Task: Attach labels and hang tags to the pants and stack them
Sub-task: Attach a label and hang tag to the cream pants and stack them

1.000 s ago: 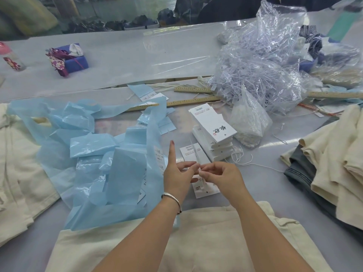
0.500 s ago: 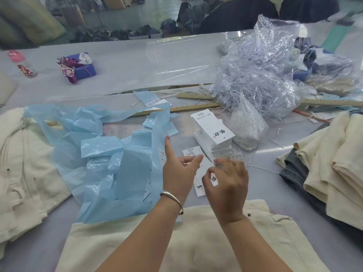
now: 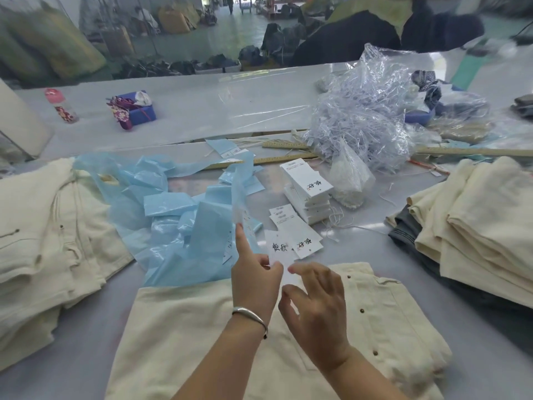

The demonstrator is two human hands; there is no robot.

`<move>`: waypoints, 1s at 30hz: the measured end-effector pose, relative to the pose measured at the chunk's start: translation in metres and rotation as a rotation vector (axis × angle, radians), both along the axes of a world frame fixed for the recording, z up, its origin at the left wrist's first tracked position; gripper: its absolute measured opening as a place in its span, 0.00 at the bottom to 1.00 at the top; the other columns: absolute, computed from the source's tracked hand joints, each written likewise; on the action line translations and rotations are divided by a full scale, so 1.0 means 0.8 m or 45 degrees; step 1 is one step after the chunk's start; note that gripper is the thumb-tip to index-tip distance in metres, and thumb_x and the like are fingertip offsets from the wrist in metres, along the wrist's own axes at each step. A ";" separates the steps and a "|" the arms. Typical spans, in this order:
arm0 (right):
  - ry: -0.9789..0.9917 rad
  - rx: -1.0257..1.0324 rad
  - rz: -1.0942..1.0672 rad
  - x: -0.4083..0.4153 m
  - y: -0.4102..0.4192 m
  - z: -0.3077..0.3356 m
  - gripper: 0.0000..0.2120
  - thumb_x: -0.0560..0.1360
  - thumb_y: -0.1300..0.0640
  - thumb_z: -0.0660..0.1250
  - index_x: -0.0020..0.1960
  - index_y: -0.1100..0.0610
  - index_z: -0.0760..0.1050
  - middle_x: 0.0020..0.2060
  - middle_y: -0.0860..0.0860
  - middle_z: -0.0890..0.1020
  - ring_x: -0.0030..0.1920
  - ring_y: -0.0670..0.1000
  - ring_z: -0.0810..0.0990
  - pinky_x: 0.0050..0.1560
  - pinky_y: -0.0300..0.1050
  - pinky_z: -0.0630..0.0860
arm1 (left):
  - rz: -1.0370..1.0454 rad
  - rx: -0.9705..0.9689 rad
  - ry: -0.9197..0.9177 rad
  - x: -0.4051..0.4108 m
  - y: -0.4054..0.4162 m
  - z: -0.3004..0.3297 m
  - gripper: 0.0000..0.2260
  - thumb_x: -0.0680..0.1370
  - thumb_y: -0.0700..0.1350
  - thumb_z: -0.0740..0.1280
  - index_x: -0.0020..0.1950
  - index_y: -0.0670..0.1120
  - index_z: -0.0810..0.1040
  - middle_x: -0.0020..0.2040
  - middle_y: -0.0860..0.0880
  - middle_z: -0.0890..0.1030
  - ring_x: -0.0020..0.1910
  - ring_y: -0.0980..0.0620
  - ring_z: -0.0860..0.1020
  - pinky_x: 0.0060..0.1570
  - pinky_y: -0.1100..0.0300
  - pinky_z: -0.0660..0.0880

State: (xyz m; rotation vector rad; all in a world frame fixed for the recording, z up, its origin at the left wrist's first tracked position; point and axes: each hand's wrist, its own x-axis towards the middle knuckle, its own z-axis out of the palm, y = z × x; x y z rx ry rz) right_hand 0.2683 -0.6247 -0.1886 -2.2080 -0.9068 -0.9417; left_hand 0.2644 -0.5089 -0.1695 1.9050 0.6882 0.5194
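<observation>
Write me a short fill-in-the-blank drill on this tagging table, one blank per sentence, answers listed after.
1. The left hand pinches a white ____ printed with black characters.
2. The right hand hovers above the ____-coloured pants and holds nothing.
3. A silver ____ circles the left wrist.
4. The crumpled plastic bag left of the hands is light ____.

Missing words: hang tag; cream; bracelet; blue

Two hands [image 3: 255, 280], two wooden rulers [image 3: 284, 145], one bottle [image 3: 61, 106].
</observation>
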 end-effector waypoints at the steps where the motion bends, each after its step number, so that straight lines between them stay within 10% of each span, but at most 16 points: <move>1: 0.015 -0.019 0.050 -0.011 -0.004 0.001 0.06 0.67 0.63 0.72 0.32 0.57 0.78 0.48 0.53 0.83 0.51 0.56 0.77 0.49 0.49 0.71 | 0.006 0.000 -0.005 -0.012 -0.003 0.000 0.45 0.70 0.38 0.71 0.79 0.51 0.49 0.28 0.56 0.80 0.33 0.59 0.78 0.36 0.72 0.71; 5: 0.394 0.216 0.123 -0.040 -0.032 0.013 0.10 0.72 0.52 0.70 0.35 0.55 0.80 0.52 0.52 0.80 0.53 0.52 0.75 0.54 0.41 0.70 | 0.035 -0.109 -0.146 -0.053 -0.017 0.001 0.44 0.70 0.37 0.74 0.79 0.53 0.53 0.30 0.50 0.79 0.29 0.57 0.76 0.37 0.69 0.71; 13: 1.829 0.933 0.582 -0.053 -0.081 0.055 0.15 0.71 0.73 0.68 0.48 0.56 0.85 0.41 0.56 0.85 0.42 0.51 0.82 0.45 0.41 0.78 | -0.133 -0.200 -0.288 -0.110 -0.042 0.013 0.43 0.71 0.35 0.74 0.78 0.57 0.55 0.28 0.52 0.77 0.28 0.56 0.73 0.38 0.63 0.74; 21: 1.788 0.998 0.388 -0.051 -0.100 0.048 0.16 0.70 0.75 0.69 0.52 0.59 0.83 0.45 0.55 0.86 0.44 0.49 0.83 0.45 0.39 0.78 | -0.211 -0.081 -0.311 -0.121 -0.058 0.019 0.40 0.71 0.42 0.76 0.75 0.60 0.57 0.36 0.54 0.77 0.36 0.59 0.77 0.39 0.68 0.73; 30: 1.736 0.831 0.290 -0.024 -0.115 0.046 0.17 0.76 0.70 0.64 0.60 0.53 0.78 0.52 0.46 0.83 0.52 0.47 0.81 0.54 0.41 0.76 | -0.337 -0.030 -0.185 -0.117 -0.067 0.049 0.05 0.73 0.52 0.71 0.46 0.55 0.77 0.63 0.57 0.67 0.68 0.55 0.67 0.66 0.53 0.67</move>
